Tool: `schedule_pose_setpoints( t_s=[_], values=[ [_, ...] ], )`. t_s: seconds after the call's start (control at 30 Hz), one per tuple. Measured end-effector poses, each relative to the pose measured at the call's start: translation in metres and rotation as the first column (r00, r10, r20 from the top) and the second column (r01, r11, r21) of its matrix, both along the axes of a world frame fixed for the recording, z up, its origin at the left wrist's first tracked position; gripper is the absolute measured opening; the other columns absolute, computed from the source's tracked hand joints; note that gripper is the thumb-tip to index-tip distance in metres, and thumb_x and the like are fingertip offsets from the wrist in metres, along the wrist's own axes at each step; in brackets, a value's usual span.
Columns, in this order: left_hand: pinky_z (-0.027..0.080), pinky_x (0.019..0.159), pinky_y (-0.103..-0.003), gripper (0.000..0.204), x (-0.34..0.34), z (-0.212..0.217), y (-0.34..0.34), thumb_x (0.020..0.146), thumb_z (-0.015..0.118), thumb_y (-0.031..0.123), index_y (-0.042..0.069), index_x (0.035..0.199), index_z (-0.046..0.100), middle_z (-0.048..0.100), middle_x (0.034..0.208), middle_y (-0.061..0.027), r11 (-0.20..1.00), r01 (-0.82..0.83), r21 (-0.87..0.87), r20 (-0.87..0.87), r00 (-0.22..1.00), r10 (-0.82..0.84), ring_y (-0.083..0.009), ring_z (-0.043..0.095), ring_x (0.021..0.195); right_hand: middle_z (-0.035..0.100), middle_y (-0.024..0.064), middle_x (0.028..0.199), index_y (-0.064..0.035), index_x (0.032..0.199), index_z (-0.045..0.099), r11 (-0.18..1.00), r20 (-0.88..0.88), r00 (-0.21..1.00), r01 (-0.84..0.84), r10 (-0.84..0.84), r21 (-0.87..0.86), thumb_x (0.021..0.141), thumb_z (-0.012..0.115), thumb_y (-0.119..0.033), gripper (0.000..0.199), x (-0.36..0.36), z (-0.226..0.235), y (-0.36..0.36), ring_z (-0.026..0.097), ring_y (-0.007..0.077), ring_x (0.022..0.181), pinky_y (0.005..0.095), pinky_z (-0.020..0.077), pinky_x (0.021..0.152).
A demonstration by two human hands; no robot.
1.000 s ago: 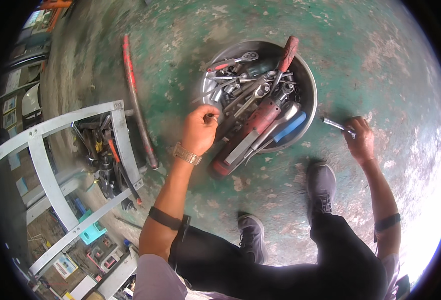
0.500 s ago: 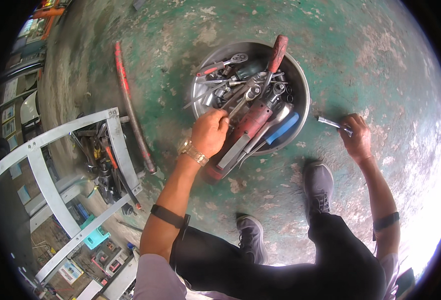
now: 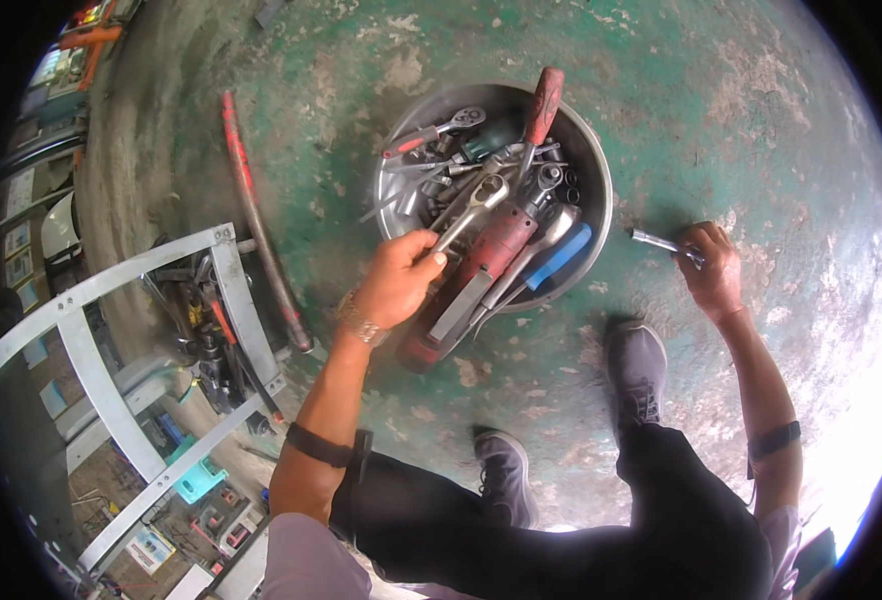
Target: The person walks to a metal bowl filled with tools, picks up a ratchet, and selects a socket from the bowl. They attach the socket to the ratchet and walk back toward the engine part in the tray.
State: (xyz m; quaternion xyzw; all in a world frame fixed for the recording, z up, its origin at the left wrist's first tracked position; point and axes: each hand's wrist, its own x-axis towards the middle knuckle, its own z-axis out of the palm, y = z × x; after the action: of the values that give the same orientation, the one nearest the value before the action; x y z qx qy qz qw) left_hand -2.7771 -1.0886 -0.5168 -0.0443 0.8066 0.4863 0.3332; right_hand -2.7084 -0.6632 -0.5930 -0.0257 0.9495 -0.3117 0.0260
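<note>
Over the near left rim of a round metal basin (image 3: 605,190), my left hand (image 3: 393,282) grips a chrome ratchet wrench (image 3: 473,208), its head lying above the piled tools. Beneath and beside it rests a red power ratchet (image 3: 496,245) with a dark grey body. My right hand (image 3: 711,268) is out to the right of the basin, closed round a slim chrome socket tool (image 3: 656,240) that points left. Also in the basin are a blue-handled tool (image 3: 561,258), a red-handled screwdriver (image 3: 545,105), a red-gripped ratchet (image 3: 436,135) and several loose sockets.
A long red bar (image 3: 251,200) lies on the green floor (image 3: 721,130) left of the basin. Farther left stands a grey metal frame (image 3: 111,380) with tools behind it. My shoes (image 3: 635,370) are just below the basin.
My left hand has drawn down and left, pulling the ratchet wrench slightly toward me across the basin. My right hand stays almost still with the socket tool.
</note>
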Motion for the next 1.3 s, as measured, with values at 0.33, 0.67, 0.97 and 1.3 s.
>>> schedule_pose_setpoints(
  t_s=[0.33, 0.67, 0.97, 1.3],
  values=[
    [0.043, 0.045, -0.025, 0.028, -0.003, 0.032, -0.014, 0.097, 0.043, 0.019, -0.004, 0.104, 0.057, 0.063, 0.078, -0.0191, 0.758, -0.446, 0.476, 0.516, 0.84, 0.17, -0.0142, 0.052, 0.048, 0.058, 0.009, 0.084, -0.0063, 0.082, 0.058, 1.0, -0.02, 1.0, -0.012, 0.012, 0.004, 0.067, 0.073, -0.003, 0.021, -0.001, 0.002, -0.001, 0.059, 0.0313, 0.081, 0.0413, 0.0476, 0.071],
    [0.038, 0.038, -0.025, 0.035, 0.008, 0.024, -0.019, 0.099, 0.037, 0.024, -0.006, 0.107, 0.053, 0.058, 0.067, -0.0175, 0.747, -0.424, 0.512, 0.554, 0.827, 0.09, -0.0117, 0.045, 0.039, 0.057, 0.0089, 0.083, -0.0067, 0.082, 0.058, 1.0, -0.01, 1.0, -0.019, 0.019, 0.02, 0.068, 0.072, -0.003, 0.02, -0.001, 0.002, -0.001, 0.058, 0.0308, 0.081, 0.041, 0.0475, 0.07],
    [0.042, 0.044, -0.024, 0.025, 0.007, 0.022, -0.017, 0.096, 0.049, 0.02, -0.003, 0.103, 0.057, 0.061, 0.072, -0.0154, 0.853, -0.318, 0.414, 0.418, 0.899, 0.132, -0.0121, 0.052, 0.047, 0.058, 0.0087, 0.084, -0.0068, 0.082, 0.058, 1.0, -0.007, 1.0, -0.017, 0.017, 0.022, 0.069, 0.072, -0.003, 0.02, 0.0, 0.001, -0.001, 0.058, 0.0311, 0.081, 0.041, 0.0475, 0.07],
    [0.047, 0.053, -0.023, 0.02, 0.008, 0.025, -0.009, 0.086, 0.064, 0.002, -0.003, 0.104, 0.058, 0.066, 0.082, -0.0065, 0.944, -0.225, 0.241, 0.234, 0.957, 0.169, -0.0089, 0.059, 0.061, 0.057, 0.0089, 0.085, -0.0067, 0.083, 0.058, 1.0, 0.003, 1.0, -0.01, 0.01, 0.025, 0.068, 0.073, -0.003, 0.021, 0.0, 0.0, -0.001, 0.058, 0.0314, 0.081, 0.0415, 0.0473, 0.071]
  ],
)
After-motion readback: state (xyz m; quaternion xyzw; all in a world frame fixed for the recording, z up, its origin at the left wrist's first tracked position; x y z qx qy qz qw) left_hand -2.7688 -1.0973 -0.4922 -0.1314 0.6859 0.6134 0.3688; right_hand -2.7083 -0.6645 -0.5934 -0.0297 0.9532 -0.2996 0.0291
